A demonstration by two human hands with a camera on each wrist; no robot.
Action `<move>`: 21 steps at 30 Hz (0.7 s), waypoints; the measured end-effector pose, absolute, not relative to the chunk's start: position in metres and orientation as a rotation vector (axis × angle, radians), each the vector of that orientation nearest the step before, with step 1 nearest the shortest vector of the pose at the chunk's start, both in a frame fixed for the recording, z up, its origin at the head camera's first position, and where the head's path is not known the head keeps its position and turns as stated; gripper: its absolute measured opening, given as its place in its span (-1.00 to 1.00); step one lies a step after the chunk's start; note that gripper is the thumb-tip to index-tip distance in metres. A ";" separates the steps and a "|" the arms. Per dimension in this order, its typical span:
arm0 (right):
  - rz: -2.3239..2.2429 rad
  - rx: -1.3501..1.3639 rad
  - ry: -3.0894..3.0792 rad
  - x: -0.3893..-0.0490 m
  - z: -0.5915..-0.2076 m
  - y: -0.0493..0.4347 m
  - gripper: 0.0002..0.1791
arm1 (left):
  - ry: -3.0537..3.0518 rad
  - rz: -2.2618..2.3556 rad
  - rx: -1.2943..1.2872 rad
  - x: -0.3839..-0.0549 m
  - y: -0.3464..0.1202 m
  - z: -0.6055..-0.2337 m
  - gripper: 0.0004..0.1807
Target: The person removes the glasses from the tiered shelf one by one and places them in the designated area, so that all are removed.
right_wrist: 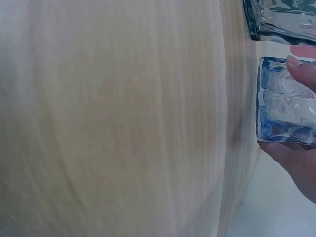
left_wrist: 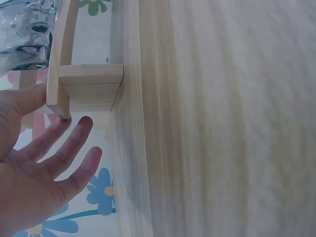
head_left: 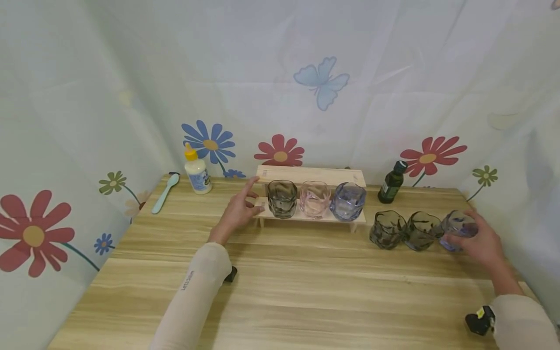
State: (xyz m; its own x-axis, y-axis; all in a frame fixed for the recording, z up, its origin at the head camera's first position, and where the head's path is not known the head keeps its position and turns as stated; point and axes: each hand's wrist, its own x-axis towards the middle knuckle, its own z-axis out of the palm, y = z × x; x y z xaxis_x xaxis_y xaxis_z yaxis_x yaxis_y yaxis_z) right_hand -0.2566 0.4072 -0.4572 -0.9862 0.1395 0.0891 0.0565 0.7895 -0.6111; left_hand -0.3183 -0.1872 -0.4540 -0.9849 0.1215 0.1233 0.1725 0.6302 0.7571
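Note:
My right hand (head_left: 485,243) grips a bluish faceted glass (head_left: 457,228) at the right end of a row, thumb on one side and fingers on the other. In the right wrist view the glass (right_wrist: 284,106) is upright close to the tabletop. Beside it stand two dark grey glasses (head_left: 422,232). My left hand (head_left: 238,210) touches the left end of a two-step wooden rack (head_left: 310,174), its fingers spread; the left wrist view shows the thumb against the lower board (left_wrist: 58,101). On that lower step sit a grey glass (head_left: 282,200), a pink glass (head_left: 314,200) and a blue glass (head_left: 347,201).
A dark green bottle (head_left: 392,182) with a black cap stands right of the rack. At the back left are a white bottle with a yellow nozzle (head_left: 198,172) and a mint-coloured spoon (head_left: 165,193). A flower-printed cloth (head_left: 262,73) hangs behind the wooden table (head_left: 306,287).

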 end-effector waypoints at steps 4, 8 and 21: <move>0.970 -0.137 -2.845 -0.257 -0.458 0.406 -0.03 | -2.779 -1.298 -0.250 -0.318 -0.187 -0.454 0.00; 0.987 -0.137 -2.839 -0.256 -0.459 0.406 -0.04 | -2.782 -1.296 -0.243 -0.318 -0.186 -0.454 0.00; 1.011 -0.129 -2.807 -0.258 -0.468 0.408 0.00 | -2.773 -1.305 -0.243 -0.319 -0.187 -0.456 -0.01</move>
State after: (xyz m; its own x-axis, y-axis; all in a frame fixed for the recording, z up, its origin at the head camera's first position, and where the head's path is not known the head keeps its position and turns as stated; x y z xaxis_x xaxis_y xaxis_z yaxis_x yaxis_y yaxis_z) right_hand -0.2577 0.4079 -0.4676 -0.9842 0.1330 0.1166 0.0281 0.7685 -0.6393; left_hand -0.3192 -0.1869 -0.4556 -0.9852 0.1140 0.1278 0.1711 0.6274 0.7596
